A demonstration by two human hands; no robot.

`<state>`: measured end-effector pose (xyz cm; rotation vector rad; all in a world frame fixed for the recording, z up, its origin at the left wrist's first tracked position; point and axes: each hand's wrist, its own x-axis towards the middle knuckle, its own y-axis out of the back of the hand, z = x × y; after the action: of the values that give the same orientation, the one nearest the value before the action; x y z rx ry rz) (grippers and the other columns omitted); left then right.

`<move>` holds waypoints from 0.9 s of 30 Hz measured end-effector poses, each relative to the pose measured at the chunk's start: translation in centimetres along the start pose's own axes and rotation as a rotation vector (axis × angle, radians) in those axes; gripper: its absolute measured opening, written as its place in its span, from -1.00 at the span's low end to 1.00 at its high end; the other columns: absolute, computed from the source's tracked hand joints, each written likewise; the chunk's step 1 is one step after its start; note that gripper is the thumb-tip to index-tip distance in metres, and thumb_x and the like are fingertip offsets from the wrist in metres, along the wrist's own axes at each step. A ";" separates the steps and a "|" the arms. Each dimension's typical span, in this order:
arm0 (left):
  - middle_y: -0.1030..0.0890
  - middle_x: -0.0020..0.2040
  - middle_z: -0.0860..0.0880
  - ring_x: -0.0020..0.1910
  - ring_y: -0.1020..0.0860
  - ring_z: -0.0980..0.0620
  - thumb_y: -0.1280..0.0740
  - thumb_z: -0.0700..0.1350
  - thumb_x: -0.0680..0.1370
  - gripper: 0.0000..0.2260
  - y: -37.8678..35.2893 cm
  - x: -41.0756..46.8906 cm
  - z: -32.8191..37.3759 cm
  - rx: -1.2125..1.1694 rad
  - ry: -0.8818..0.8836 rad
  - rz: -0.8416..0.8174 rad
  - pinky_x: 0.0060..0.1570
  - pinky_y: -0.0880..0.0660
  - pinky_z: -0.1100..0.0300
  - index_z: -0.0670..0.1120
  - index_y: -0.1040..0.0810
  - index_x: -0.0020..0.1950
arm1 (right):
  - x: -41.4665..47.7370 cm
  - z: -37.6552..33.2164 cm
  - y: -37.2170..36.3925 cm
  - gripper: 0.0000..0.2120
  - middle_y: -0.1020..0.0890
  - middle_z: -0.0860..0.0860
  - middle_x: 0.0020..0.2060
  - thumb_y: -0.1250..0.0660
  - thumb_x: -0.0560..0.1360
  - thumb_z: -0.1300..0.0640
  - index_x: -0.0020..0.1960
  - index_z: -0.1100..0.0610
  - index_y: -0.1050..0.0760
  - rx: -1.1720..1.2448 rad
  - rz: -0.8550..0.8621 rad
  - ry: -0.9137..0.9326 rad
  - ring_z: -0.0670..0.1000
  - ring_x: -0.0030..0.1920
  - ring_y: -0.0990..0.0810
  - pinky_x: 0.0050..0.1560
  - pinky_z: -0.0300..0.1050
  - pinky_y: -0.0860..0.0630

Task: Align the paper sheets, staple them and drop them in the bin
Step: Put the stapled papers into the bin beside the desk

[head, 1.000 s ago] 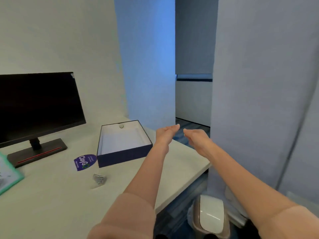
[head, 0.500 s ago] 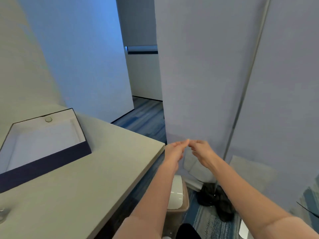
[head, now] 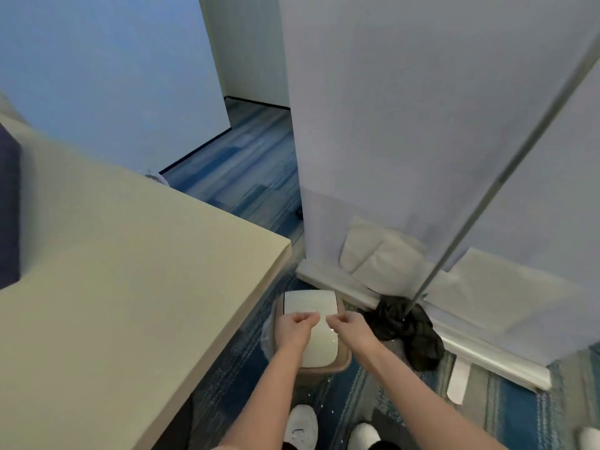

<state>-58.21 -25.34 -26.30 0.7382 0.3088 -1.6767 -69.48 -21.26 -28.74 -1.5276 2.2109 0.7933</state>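
A small bin [head: 343, 362] with a brown body and a white swing lid [head: 309, 301] stands on the floor beside the desk corner. Both my hands hover just above the lid, side by side and nearly touching. My left hand [head: 296, 329] has its fingers curled in, with nothing visible in it. My right hand [head: 350, 327] is curled the same way, thumb and fingertips pinched together. No paper sheets and no stapler are in view.
The beige desk [head: 113, 287] fills the left, with a dark blue box [head: 8, 206] at its left edge. Grey partition panels [head: 406, 125] and a slanted metal pole [head: 487, 196] stand behind the bin. A black cloth [head: 409, 334] lies right of it. My white shoes [head: 302, 427] are below.
The view has swung from the desk, right and down to the floor. Both hands have dropped from chest height to just above the bin lid, and their fingers have curled shut.
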 end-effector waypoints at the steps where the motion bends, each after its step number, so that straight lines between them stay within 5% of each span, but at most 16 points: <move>1: -0.57 -0.19 0.05 -0.02 -0.50 0.03 -0.42 -0.15 0.48 -0.95 0.0 1.2 -0.7 0.038 -0.006 0.018 -0.01 -0.38 0.18 -0.11 -0.60 -0.12 | 1.0 0.8 -0.5 -0.84 -0.58 0.01 -0.09 -0.28 0.55 0.09 0.01 0.19 -0.52 -0.031 -0.011 -0.010 -0.01 0.01 -0.52 0.03 -0.16 -0.40; 5: -0.66 -0.04 0.01 0.00 -0.56 0.03 -0.43 -0.08 0.47 -0.88 -0.1 5.8 -3.3 0.256 -0.031 0.069 0.03 -0.44 0.17 -0.07 -0.65 -0.04 | 4.4 3.3 -2.0 -0.80 -0.55 -0.01 -0.09 -0.27 0.56 0.08 0.07 0.20 -0.50 -0.191 -0.027 0.007 -0.02 0.00 -0.51 -0.02 -0.19 -0.38; 10: -0.63 -0.09 0.12 -0.04 -0.47 0.14 -0.38 -0.07 0.50 -0.93 -0.8 9.6 -5.0 0.624 -0.157 0.092 0.13 -0.44 0.13 -0.01 -0.64 -0.05 | 7.8 4.9 -3.4 -0.94 -0.52 -0.01 -0.16 -0.25 0.55 0.17 -0.10 0.11 -0.42 -0.464 -0.036 0.150 -0.01 -0.10 -0.48 -0.11 -0.20 -0.34; 14: -0.67 -0.06 0.00 -0.02 -0.57 0.00 -0.33 -0.10 0.53 -0.90 -1.2 11.0 -6.3 0.870 -0.255 0.067 -0.06 -0.38 0.19 -0.03 -0.62 -0.01 | 9.1 6.4 -4.4 -0.88 -0.56 0.08 -0.03 -0.21 0.57 0.17 0.02 0.19 -0.48 -0.698 -0.003 0.250 0.08 0.00 -0.52 -0.11 -0.18 -0.32; 19: -0.67 -0.01 -0.12 -0.02 -0.62 -0.14 -0.22 -0.16 0.58 -0.81 -1.4 12.0 -7.0 1.069 -0.385 0.004 -0.04 -0.54 0.01 -0.08 -0.63 0.02 | 10.3 7.5 -5.0 -0.84 -0.58 0.16 0.01 -0.17 0.52 0.33 -0.13 0.15 -0.48 -0.775 -0.023 0.292 0.05 -0.12 -0.44 -0.14 -0.14 -0.32; 27: -0.64 0.00 -0.12 -0.03 -0.61 -0.15 -0.20 -0.31 0.53 -0.79 -1.2 12.7 -7.9 1.186 -0.467 -0.035 -0.05 -0.57 -0.02 -0.10 -0.57 0.02 | 10.9 8.0 -5.1 -0.87 -0.59 0.14 0.02 -0.22 0.50 0.29 -0.01 0.21 -0.52 -0.786 0.001 0.324 0.16 0.01 -0.55 0.03 0.06 -0.49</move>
<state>-58.05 -30.43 -40.40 1.1226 -1.0985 -1.9264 -69.04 -25.75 -42.46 -2.1170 2.2283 1.6529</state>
